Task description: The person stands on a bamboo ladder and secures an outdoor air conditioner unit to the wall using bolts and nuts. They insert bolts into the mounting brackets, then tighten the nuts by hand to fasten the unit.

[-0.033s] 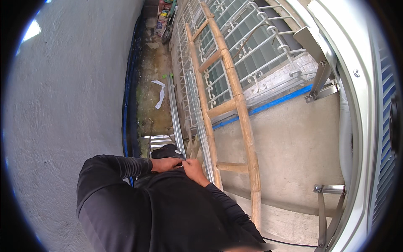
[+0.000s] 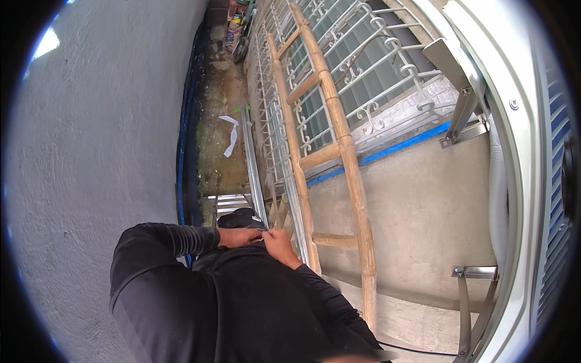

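In front of my dark long-sleeved top, my left hand and my right hand meet with their fingers bent and drawn together. A pinch closes each of them, and whatever lies between the fingertips is too small to name. Just beyond the hands sits a dark rounded thing, partly hidden by my left hand. Long silver metal channels run away from there along the ground. A bamboo ladder stands close to the right of my right hand.
A grey rough wall rises on the left. White window grilles stick out behind the ladder. Metal brackets and a large white-cased unit with slats stand at the right. A white strip lies on the damp ground.
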{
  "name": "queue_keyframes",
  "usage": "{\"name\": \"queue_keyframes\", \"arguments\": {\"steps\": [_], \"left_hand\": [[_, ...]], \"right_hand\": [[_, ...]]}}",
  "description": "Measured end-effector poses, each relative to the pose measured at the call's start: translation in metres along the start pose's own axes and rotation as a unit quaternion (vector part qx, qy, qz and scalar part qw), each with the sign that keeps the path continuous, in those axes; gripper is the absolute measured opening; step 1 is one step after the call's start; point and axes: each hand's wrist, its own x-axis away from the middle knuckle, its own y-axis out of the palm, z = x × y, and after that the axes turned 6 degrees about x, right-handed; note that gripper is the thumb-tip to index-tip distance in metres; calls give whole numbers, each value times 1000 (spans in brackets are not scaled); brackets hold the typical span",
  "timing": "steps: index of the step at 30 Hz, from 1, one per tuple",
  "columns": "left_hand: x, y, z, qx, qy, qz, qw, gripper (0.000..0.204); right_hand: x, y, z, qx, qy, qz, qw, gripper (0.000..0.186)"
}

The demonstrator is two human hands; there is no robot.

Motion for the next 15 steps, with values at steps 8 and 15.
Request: {"name": "queue_keyframes", "arguments": {"steps": [8,15], "left_hand": [[-24,12,-67,127,-3,-93,988,45],[-53,27,-103,-52,29,-71,996,44]], "right_hand": [[3,-8,-28,47,-43,39,997,35],[6,-18,-37,113,-28,19,993,34]]}}
